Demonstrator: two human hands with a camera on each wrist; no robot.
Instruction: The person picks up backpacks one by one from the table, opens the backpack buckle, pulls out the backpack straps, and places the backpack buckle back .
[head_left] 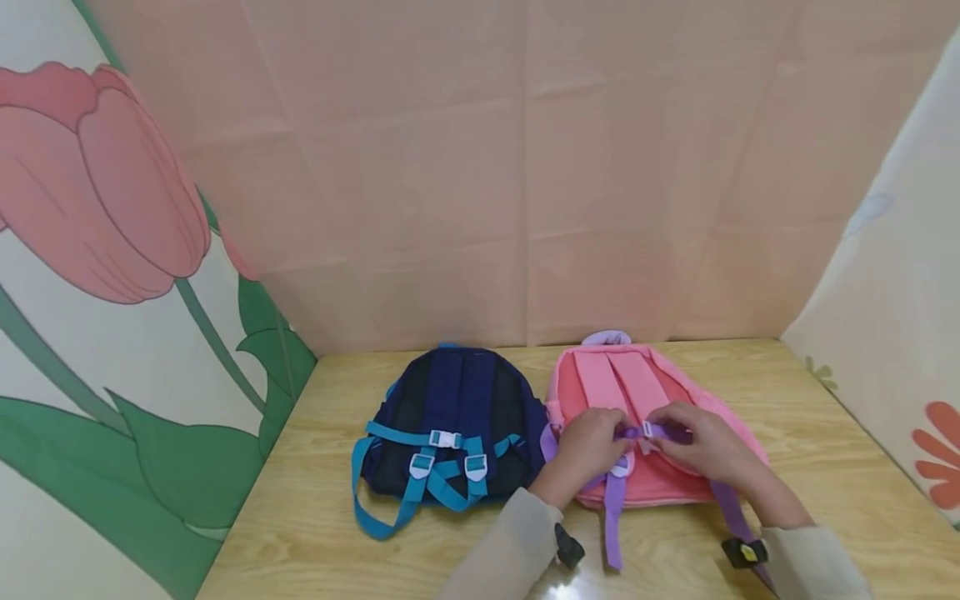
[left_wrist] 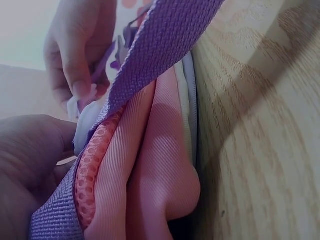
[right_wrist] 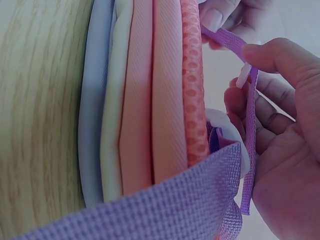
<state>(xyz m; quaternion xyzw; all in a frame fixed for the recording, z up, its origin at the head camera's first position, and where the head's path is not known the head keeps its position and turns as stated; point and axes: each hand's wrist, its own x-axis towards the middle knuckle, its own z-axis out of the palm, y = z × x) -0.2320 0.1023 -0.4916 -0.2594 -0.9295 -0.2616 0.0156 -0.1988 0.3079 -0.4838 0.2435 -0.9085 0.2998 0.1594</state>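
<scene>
A pink backpack (head_left: 588, 379) lies on the table with its straps facing up. Over its middle, my left hand (head_left: 592, 442) pinches one part of a thin purple strap (head_left: 632, 432). My right hand (head_left: 701, 442) holds the same strap beside a small white buckle (head_left: 647, 429), and in the right wrist view the thumb and fingers pinch around this buckle (right_wrist: 243, 76). Wider purple webbing (left_wrist: 155, 50) crosses in front of the pack in the left wrist view. Whether the buckle's halves are joined is too small to tell.
To the left lies a navy backpack (head_left: 457, 383) with blue straps (head_left: 375, 525) and a white buckle (head_left: 446, 439), close against the pink one. Both rest on a wood-grain table (head_left: 300, 517). Behind hangs a pinkish cloth (head_left: 450, 167); a tulip-printed panel (head_left: 135, 333) stands left.
</scene>
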